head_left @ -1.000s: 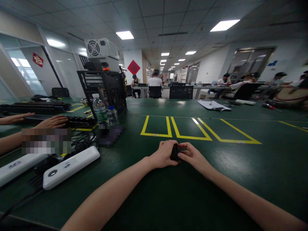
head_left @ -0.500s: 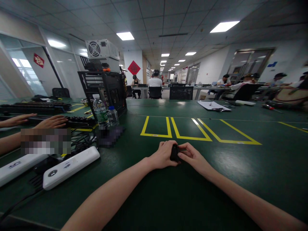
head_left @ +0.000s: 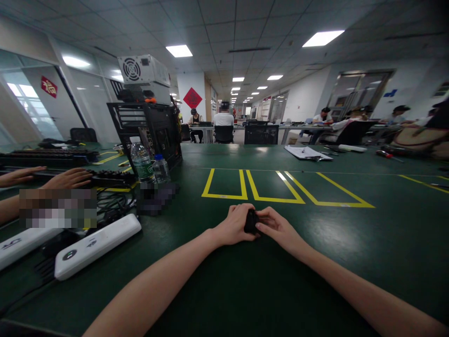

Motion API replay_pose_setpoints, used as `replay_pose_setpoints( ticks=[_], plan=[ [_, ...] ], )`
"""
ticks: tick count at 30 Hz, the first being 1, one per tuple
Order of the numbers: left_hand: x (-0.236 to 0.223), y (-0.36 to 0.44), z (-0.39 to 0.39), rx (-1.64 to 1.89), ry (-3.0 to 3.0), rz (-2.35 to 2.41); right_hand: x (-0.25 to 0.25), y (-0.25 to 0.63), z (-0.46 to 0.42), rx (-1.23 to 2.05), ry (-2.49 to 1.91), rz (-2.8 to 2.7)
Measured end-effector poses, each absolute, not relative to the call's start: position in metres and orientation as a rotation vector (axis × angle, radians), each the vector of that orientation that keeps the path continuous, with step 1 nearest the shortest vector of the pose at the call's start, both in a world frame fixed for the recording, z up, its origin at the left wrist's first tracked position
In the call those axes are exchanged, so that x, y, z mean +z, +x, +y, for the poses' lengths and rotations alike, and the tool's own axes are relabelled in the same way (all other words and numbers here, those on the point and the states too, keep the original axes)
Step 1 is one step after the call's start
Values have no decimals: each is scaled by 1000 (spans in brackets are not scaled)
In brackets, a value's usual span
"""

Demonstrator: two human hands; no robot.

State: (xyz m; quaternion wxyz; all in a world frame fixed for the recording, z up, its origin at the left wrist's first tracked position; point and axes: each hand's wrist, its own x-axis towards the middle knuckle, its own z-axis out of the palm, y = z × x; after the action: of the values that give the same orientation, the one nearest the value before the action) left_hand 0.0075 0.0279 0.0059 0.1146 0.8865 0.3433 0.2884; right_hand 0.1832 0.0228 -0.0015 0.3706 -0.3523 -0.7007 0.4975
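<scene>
A small black object (head_left: 250, 223) is held between my two hands just above or on the green table, near the middle of the view. Its exact kind is hard to make out, since my fingers cover much of it. My left hand (head_left: 233, 226) wraps around it from the left, fingers over the top and thumb below. From the other side, my right hand (head_left: 279, 230) has its thumb and fingertips closed at the object's right edge. Both forearms reach in from the bottom of the view.
Yellow tape frames (head_left: 224, 197) mark the green table (head_left: 336, 271) beyond my hands. To the left stand an open black computer case (head_left: 163, 135), plastic bottles (head_left: 142, 161), cables and a white power bank (head_left: 98, 245). Another person's hands (head_left: 68, 179) rest by a keyboard. A clipboard (head_left: 307, 152) lies farther back.
The whole view has shifted slightly, so things sit a little farther left. My hands keep almost the same grip on the black object.
</scene>
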Motion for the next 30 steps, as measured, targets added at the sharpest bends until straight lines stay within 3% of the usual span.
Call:
replay_pose_setpoints(
  ticks=[30],
  plan=[
    [0,9,32,872,2622,997,-2,186,22,1233,-856,-1809]
  ],
)
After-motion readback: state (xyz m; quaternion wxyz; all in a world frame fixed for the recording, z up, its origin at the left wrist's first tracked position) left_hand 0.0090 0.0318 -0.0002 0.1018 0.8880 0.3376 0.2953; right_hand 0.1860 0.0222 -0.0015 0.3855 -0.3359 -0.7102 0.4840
